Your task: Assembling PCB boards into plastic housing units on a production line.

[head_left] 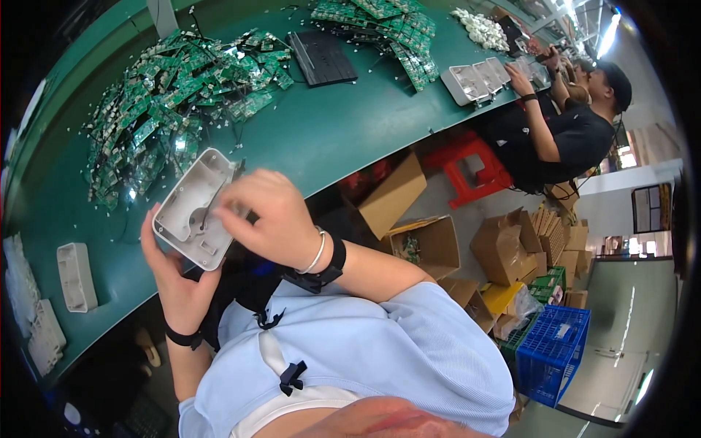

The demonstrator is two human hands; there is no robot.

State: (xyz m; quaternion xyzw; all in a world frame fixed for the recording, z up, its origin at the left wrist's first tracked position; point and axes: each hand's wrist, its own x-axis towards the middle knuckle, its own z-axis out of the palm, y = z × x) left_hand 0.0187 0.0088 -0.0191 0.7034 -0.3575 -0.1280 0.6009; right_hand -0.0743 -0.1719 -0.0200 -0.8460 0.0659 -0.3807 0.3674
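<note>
A white plastic housing (175,212), shaped like an open rectangular tray, is tilted over the near edge of the green table. My left hand (179,281) grips it from below, thumb at its near end and fingers along its left side. Over its right side is my right hand (266,215), its fingers pinched together close to the inner wall. What those fingertips hold, if anything, is hidden by the hand. Inside the housing a rounded grey shape and a dark thin line, perhaps a wire, show beside the fingers. Just beyond lies a large heap of green circuit boards (182,91).
A black flat panel (321,60) and more circuit boards (394,36) lie farther along the table. Another white housing (77,277) rests at left. At right, a co-worker (566,135) handles white housings (475,82). A red stool (471,171), a cardboard box (427,248) and a blue crate (553,354) stand below.
</note>
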